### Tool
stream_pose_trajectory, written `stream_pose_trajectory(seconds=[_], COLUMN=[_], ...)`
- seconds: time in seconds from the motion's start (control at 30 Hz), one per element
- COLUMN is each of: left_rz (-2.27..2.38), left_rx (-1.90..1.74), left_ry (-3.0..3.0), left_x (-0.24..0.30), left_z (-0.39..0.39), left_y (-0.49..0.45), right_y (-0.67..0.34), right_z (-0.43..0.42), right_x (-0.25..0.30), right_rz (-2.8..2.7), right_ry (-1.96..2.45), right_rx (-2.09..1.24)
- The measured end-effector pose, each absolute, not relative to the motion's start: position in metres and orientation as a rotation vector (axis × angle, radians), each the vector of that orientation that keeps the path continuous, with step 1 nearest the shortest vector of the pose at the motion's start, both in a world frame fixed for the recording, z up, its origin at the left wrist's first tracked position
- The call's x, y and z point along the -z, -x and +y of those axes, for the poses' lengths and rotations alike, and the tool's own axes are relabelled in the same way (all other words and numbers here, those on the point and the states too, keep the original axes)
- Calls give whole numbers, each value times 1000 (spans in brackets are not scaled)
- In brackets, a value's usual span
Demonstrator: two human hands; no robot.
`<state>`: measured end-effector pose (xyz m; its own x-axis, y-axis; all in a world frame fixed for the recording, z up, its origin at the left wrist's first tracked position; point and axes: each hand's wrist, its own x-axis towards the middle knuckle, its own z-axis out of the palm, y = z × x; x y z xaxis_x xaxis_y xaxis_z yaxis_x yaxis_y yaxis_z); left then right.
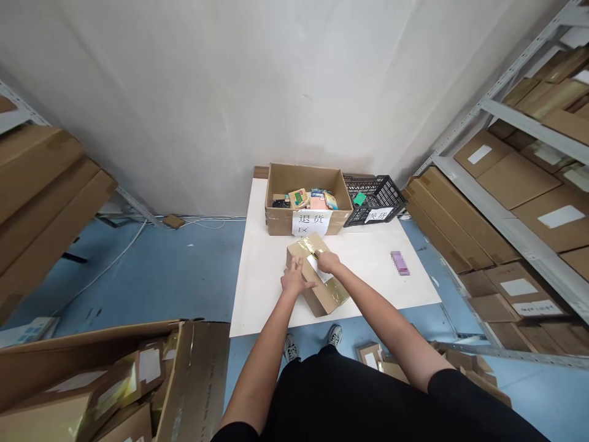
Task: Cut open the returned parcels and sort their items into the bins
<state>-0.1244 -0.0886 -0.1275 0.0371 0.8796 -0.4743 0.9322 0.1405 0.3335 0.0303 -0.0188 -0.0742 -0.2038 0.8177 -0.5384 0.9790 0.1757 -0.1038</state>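
Note:
On the white table [257, 270] lies a taped cardboard box [317, 298], turned at an angle, with clear tape and a white label on its top. My left hand [295, 279] rests on the box's left side, fingers spread. Above the far part of the label, my right hand [328, 263] is closed around what looks like a small yellow-green box cutter [317, 252]. Its tip is at the tape, and the fist hides most of it.
Behind stands an open carton [276, 226] of small packages, beside a black plastic crate [391, 195] holding a green item. A blurred purple item [400, 263] lies at the table's right. Shelves of boxes [510, 178] rise at right; a large carton [184, 368] of parcels sits lower left.

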Motion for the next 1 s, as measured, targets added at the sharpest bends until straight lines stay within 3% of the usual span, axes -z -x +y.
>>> stream_pose_trajectory(seconds=[0.47, 0.57, 0.73, 0.87, 1.0], left_rz=[1889, 1890, 1912, 1922, 1947], left_rx=[127, 114, 108, 198, 315], left_ry=[-1757, -1798, -1892, -1910, -1847], left_x=[122, 121, 115, 108, 104], left_z=[-85, -87, -94, -101, -117], left_y=[121, 121, 112, 102, 92], right_y=[-158, -182, -173, -148, -147], right_z=[-184, -207, -213, -180, -124], right_x=[60, 69, 110, 141, 149], right_rz=[1879, 1846, 1636, 1499, 1519], right_ry=[-1624, -1893, -2772, -2961, -3016], right_rx=[710, 759, 756, 962, 902])
